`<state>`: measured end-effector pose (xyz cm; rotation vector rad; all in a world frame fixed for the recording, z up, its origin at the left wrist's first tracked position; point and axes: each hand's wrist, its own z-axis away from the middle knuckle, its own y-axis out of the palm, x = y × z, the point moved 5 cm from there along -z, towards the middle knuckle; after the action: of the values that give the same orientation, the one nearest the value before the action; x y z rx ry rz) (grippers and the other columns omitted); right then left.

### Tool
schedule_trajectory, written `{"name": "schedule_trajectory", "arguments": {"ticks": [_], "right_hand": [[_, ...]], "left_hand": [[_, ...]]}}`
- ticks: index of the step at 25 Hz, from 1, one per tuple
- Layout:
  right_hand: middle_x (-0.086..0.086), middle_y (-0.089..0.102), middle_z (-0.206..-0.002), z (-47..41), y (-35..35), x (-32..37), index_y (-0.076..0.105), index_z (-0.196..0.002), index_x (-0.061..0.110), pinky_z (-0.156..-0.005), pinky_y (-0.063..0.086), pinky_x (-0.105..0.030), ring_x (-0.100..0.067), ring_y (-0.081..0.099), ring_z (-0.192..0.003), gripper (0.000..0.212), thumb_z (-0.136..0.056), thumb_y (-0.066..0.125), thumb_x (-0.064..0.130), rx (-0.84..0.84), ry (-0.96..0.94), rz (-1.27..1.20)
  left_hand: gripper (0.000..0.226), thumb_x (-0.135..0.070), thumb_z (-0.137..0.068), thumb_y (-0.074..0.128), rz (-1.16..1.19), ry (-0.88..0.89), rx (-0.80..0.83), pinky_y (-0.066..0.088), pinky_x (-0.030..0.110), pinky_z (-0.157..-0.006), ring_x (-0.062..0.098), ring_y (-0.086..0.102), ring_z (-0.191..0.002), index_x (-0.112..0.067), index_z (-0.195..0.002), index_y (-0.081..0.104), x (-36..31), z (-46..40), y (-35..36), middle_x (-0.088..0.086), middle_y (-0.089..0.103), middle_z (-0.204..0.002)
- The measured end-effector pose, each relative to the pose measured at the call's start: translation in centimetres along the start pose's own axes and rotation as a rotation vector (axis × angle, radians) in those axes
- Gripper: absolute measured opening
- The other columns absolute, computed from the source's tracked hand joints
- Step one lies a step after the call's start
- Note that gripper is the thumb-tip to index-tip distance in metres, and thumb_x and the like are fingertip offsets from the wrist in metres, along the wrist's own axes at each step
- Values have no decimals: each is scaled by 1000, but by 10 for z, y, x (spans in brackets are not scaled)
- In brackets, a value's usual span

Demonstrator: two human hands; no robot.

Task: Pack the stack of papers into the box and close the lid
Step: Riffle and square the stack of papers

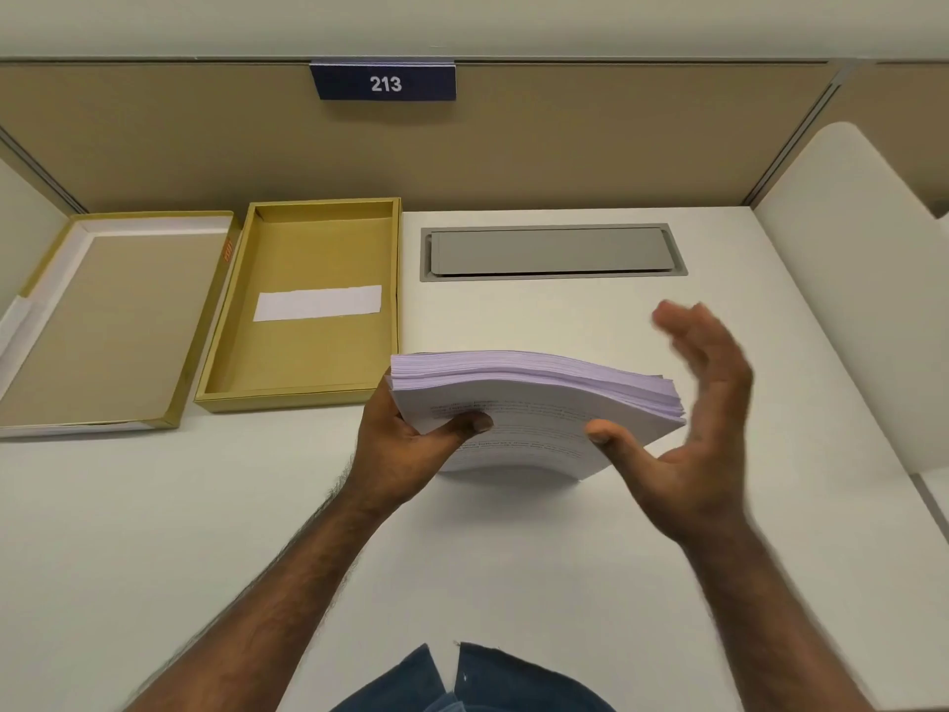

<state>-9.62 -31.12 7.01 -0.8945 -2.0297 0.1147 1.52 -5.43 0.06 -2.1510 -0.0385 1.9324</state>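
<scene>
A thick stack of white printed papers [534, 403] is held above the desk, bowed upward in the middle. My left hand [411, 444] grips its left end, thumb on top. My right hand [703, 418] is at the stack's right end with fingers spread and blurred; only its thumb rests on the top sheet. The open mustard box [303, 398] lies to the left of the stack, with one white strip of paper on its floor. Its lid [177, 398] lies upside down further left, touching the box.
The white desk [205, 531] ends at a tan partition carrying a sign that reads 213 [385, 83]. A grey cable hatch [552, 251] is set into the desk behind the stack. A white curved panel [862, 280] stands at the right.
</scene>
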Motion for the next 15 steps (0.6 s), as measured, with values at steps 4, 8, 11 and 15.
{"name": "schedule_trajectory", "arguments": {"ticks": [4,8,11,15], "right_hand": [[-21,43,-172,-28,-6,54,45,-163,10,-128,28,-68,-41,31,-165,100,-90,73,73,143,-359,425],[-15,37,-177,-25,15,61,52,-164,16,-128,24,-71,-43,23,-168,89,-98,60,76,432,-311,703],[-16,34,-179,-32,5,65,41,-169,18,-129,24,-69,-41,23,-169,90,-100,59,73,362,-321,642],[-13,34,-179,-27,13,60,44,-168,19,-129,26,-70,-39,23,-169,85,-103,53,72,491,-320,728]], "left_hand": [[76,-46,-61,92,10,1,2,57,15,-80,10,75,-102,-6,-122,70,-2,0,0,0,79,-111],[78,-46,-61,91,32,18,1,57,17,-81,15,75,-103,-4,-123,69,-5,0,0,4,78,-112],[80,-47,-62,91,21,32,16,58,18,-82,15,74,-105,-6,-126,67,-10,-2,3,3,77,-115],[81,-47,-62,92,12,24,17,59,18,-83,11,73,-105,-8,-129,66,-9,-3,1,1,77,-116]]}}
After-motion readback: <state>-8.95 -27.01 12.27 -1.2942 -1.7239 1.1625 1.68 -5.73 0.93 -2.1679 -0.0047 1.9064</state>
